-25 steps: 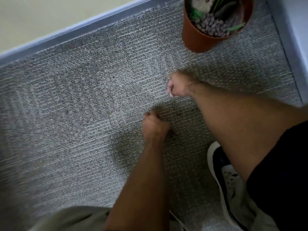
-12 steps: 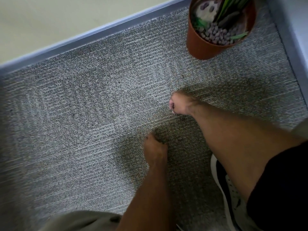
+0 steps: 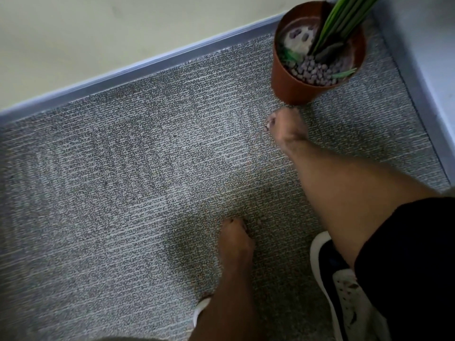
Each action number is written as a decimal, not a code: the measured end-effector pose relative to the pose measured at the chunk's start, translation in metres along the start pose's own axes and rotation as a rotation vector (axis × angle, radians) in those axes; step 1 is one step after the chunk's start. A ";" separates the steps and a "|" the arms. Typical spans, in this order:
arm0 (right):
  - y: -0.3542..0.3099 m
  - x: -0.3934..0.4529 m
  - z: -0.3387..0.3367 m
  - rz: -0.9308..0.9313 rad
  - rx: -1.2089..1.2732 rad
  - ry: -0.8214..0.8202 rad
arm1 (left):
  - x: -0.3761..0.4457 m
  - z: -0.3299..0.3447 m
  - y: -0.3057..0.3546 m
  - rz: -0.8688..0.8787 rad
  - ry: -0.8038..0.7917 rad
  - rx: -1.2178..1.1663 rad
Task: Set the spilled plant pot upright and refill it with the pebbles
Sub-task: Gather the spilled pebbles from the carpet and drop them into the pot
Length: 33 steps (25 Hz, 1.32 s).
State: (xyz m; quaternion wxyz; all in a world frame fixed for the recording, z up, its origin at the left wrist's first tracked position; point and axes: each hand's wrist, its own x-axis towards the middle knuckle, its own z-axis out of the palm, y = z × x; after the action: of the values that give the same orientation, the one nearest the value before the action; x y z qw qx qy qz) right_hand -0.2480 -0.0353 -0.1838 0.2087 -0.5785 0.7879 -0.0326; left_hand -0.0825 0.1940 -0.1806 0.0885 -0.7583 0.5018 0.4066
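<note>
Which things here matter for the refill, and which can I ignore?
Job: plant pot, upright; pebbles inside it; right hand, closed near the pot; left hand, down on the carpet.
Ignore: shoe, skirting strip.

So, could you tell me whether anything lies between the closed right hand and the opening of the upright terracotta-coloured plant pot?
Nothing visible does. The right hand hangs just below the terracotta-coloured plant pot, with only bare grey carpet between them. Inside the rim, green leaves rise on the far side; the near side, over the grey pebbles, looks open.
</note>
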 end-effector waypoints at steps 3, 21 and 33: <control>0.003 0.003 0.008 -0.033 0.026 -0.055 | 0.002 0.000 0.004 0.042 0.011 -0.007; -0.025 -0.008 -0.031 -0.028 0.669 0.595 | 0.086 -0.115 0.123 -0.105 0.137 -1.023; -0.025 0.021 -0.076 0.630 1.545 0.698 | 0.110 -0.202 0.247 0.206 -0.016 -1.080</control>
State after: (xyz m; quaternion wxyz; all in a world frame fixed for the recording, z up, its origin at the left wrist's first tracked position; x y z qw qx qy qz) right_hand -0.2585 -0.0772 -0.1138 0.2876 0.0081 0.6867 -0.6676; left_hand -0.1632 -0.1102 -0.0586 -0.3497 -0.6397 0.2926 0.6187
